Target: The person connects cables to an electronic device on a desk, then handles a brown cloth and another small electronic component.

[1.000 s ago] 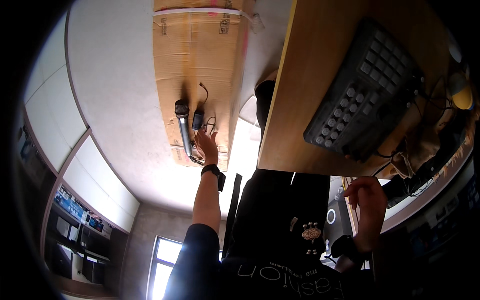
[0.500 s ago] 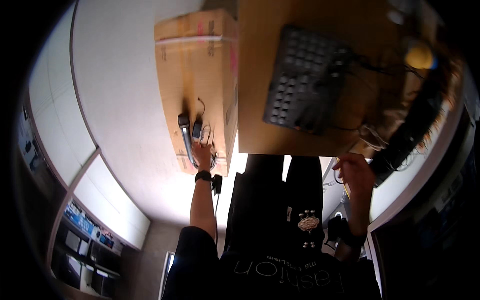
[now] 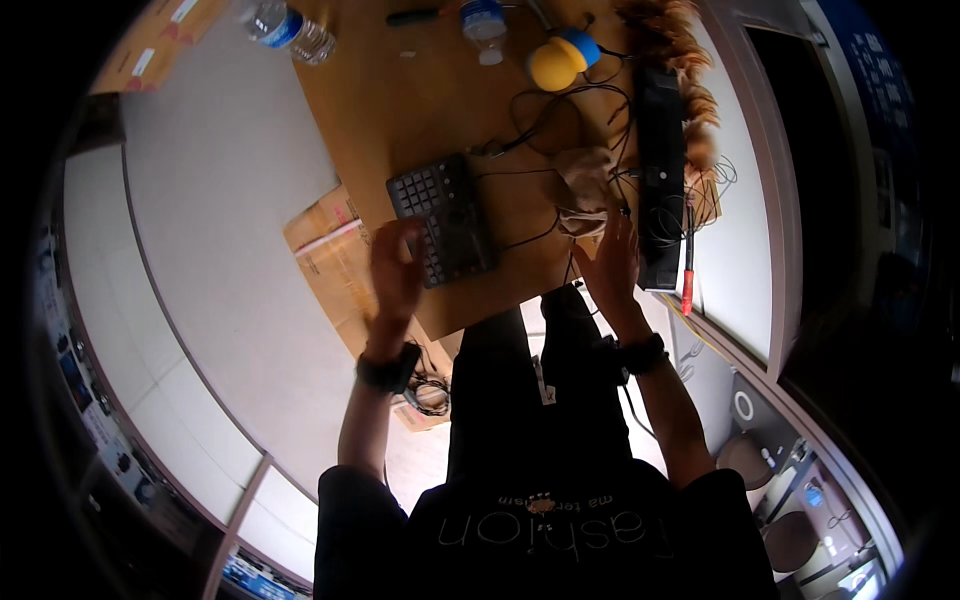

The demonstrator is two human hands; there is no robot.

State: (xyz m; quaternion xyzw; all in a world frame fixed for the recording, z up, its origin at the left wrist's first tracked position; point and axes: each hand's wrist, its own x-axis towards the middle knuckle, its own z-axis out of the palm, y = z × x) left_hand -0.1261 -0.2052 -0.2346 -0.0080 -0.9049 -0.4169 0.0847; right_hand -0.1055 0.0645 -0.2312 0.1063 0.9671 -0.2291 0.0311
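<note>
My left hand (image 3: 397, 272) is raised at the left edge of the brown table (image 3: 370, 110), beside a black controller with rows of grey square pads (image 3: 440, 215). Its fingers are slightly blurred and bent, with a gap to the thumb, and nothing shows in them. Over the table's near right part is my right hand (image 3: 613, 268), thumb and fingers apart. It is just below a crumpled beige cloth (image 3: 585, 190) and close to thin black cables. Whether its fingertips touch a cable I cannot tell. Each wrist wears a black band.
A long black box (image 3: 660, 160) lies along the right edge, beside brown feathery material (image 3: 700, 100) and a red-handled tool (image 3: 688, 285). Farther back are a yellow-and-blue ball-shaped thing (image 3: 555, 65) and plastic bottles (image 3: 485, 30). Below the table, a carton (image 3: 330, 260) carries coiled cable (image 3: 430, 397).
My left hand has left the carton with the microphone and risen to the controller. My right hand has moved from the table's near edge toward the cloth. The view has shifted.
</note>
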